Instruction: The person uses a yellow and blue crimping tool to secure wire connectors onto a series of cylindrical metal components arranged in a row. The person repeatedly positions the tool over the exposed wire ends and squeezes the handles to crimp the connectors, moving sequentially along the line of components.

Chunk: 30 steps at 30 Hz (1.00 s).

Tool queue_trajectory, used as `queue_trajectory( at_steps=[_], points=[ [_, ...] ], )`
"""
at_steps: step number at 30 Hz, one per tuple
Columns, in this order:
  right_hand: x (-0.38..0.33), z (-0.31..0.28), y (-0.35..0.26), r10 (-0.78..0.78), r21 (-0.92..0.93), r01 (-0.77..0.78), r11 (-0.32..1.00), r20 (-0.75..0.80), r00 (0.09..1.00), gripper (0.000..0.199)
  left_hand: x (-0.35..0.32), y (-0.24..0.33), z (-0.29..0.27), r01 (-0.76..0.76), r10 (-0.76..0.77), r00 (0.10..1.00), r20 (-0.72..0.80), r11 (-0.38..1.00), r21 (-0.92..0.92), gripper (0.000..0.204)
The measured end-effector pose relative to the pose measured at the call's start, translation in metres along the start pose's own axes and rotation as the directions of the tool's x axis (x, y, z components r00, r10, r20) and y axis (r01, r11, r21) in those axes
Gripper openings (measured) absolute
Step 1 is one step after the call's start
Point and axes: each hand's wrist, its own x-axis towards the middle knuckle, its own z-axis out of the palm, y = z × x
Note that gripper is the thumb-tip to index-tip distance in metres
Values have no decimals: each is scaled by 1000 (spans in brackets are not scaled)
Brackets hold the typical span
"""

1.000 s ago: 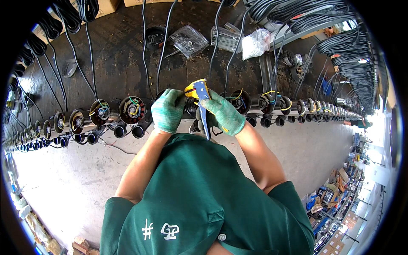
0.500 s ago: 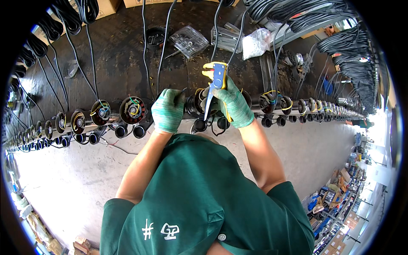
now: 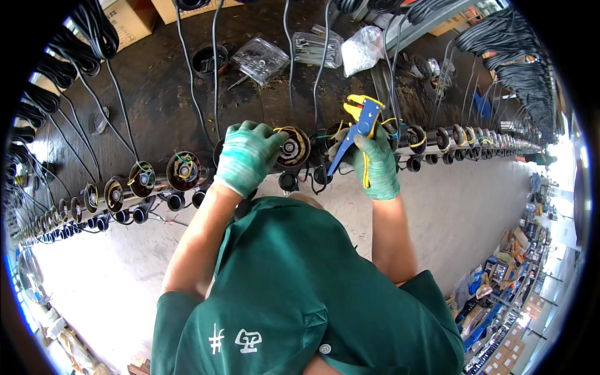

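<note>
My left hand (image 3: 245, 157), in a green and white knit glove, has its fingers curled together at the left rim of a round motor housing (image 3: 292, 150). A thin yellow wire (image 3: 289, 129) loops beside the fingertips; whatever they pinch is hidden. My right hand (image 3: 377, 164), gloved alike, grips a blue and yellow wire stripper (image 3: 360, 128) by its handles. The stripper's yellow jaws point up and away from me, with no wire seen in them. Partly behind the tool and hand lies another housing with yellow and green wires.
A long row of open motor housings (image 3: 184, 170) with coloured wires runs left to right. Black cables (image 3: 215, 69) stretch up from them to coiled bundles (image 3: 94, 31). On the dark table (image 3: 156, 81) lie a clear bag of parts (image 3: 261, 60), long screws (image 3: 317, 50) and a white bag (image 3: 362, 51).
My right hand has moved right with the wire stripper, away from my left hand. The housing between them is now uncovered. The whole view has shifted slightly.
</note>
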Motion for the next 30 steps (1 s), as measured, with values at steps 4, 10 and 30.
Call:
queue_trajectory(
  at_steps=[4, 10, 30],
  points=[
    [-10, -1, 8, 5, 42, -5, 999, -8, 1000, 56, 22, -2, 8, -18, 5, 981, 193, 998, 68, 27],
    [-16, -2, 18, 7, 83, -9, 997, 18, 1000, 60, 28, -22, 26, 8, -3, 1000, 23, 974, -226, 23],
    [9, -8, 46, 63, -31, -59, 998, 170, 983, 68, 50, -6, 58, 374, -324, 917, 234, 489, -788, 15]
  ],
)
